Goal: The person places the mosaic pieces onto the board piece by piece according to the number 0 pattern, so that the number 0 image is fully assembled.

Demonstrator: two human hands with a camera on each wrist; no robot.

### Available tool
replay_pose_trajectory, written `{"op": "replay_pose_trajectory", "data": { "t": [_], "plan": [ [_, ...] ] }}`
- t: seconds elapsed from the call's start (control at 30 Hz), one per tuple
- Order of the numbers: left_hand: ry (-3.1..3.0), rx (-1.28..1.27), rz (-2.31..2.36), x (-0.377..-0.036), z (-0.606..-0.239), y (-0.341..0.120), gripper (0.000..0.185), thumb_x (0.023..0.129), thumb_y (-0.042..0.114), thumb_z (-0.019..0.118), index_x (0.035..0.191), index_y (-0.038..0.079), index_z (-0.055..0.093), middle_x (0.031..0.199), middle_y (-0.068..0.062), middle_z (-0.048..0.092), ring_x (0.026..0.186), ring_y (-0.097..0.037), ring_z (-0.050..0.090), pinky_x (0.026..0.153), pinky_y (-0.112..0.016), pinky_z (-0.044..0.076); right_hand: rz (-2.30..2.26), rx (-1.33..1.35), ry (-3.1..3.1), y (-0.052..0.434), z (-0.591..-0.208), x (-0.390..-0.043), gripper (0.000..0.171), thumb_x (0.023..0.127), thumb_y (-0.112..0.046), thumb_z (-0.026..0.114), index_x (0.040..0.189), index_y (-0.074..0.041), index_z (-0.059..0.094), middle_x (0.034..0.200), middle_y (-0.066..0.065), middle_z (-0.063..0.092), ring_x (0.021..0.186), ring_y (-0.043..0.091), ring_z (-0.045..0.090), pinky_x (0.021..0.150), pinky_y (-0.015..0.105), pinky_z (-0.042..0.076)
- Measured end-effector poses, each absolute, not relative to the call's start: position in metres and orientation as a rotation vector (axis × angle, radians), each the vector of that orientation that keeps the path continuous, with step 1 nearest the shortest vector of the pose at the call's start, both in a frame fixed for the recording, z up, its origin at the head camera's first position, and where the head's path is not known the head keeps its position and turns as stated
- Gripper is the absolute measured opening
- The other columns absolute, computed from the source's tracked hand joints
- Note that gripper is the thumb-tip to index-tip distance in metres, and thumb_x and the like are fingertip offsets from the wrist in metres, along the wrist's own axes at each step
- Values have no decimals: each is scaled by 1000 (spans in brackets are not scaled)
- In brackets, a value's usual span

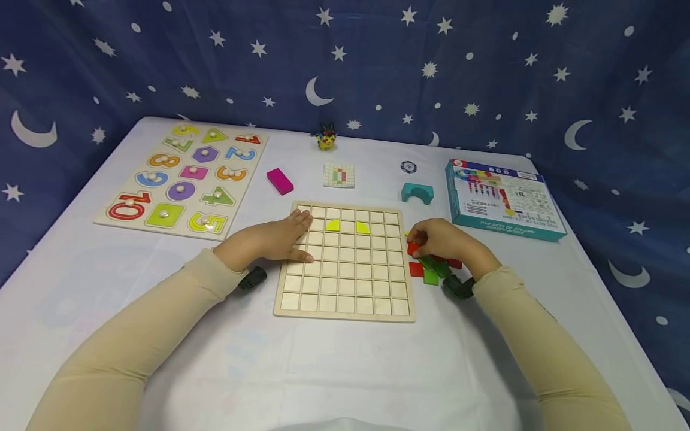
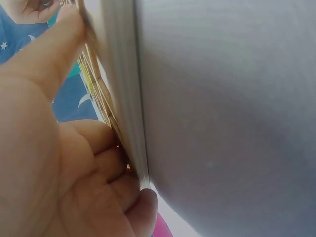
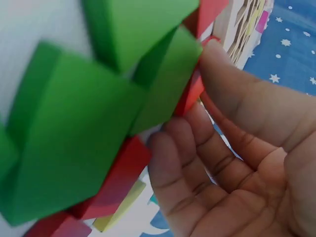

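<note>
A wooden grid board (image 1: 345, 281) lies in the middle of the white table, with two yellow pieces (image 1: 333, 225) in its second row. My left hand (image 1: 272, 240) rests flat on the board's left part, fingers straight; in the left wrist view the thumb (image 2: 49, 59) and fingers press against the board's edge (image 2: 123, 98). Right of the board sits a pile of green pieces (image 1: 433, 269) and red pieces (image 1: 416, 269). My right hand (image 1: 439, 239) is over that pile, thumb and fingers pinching a red piece (image 3: 190, 94) beside the green pieces (image 3: 98, 138).
A number puzzle board (image 1: 183, 179) lies at the far left. Behind the grid board are a pink block (image 1: 280, 181), a small pattern card (image 1: 339, 175), a teal arch block (image 1: 417, 193), a round token (image 1: 408, 166) and a small toy figure (image 1: 326, 137). A boxed game (image 1: 501, 200) sits at the right.
</note>
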State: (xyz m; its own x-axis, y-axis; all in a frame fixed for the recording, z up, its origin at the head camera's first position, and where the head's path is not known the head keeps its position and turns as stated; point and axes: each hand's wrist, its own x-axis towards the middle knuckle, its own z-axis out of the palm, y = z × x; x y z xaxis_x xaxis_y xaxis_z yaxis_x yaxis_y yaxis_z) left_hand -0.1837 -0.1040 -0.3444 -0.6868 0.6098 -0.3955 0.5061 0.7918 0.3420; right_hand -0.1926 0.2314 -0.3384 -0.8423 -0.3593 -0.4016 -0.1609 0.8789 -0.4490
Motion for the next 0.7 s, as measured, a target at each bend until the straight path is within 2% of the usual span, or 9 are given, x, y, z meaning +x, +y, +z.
{"op": "replay_pose_trajectory", "data": {
  "t": [0.3,0.47,0.7],
  "plan": [
    [2477,822,286,-184,-343,-104,90,89,44,55,145,-7,6,153,-21,0,141,-35,-4,115,-45,9,-559,-465,2588,223,-330,-192,12,80,0,66,91,-4,64,84,8,60,78,20,52,72,30,48],
    [2476,821,280,-184,-342,-107,90,89,45,55,145,-6,6,153,-21,0,141,-35,-4,115,-45,9,-586,-477,2586,223,-321,-198,10,85,3,59,93,-1,64,80,8,59,74,20,50,62,26,44],
    [2466,828,274,-184,-342,-105,90,89,46,54,145,-6,5,153,-21,-2,141,-35,-5,115,-44,7,-585,-476,2587,209,-311,-209,13,88,1,57,97,-2,65,82,7,57,73,19,49,61,25,42]
  ]
}}
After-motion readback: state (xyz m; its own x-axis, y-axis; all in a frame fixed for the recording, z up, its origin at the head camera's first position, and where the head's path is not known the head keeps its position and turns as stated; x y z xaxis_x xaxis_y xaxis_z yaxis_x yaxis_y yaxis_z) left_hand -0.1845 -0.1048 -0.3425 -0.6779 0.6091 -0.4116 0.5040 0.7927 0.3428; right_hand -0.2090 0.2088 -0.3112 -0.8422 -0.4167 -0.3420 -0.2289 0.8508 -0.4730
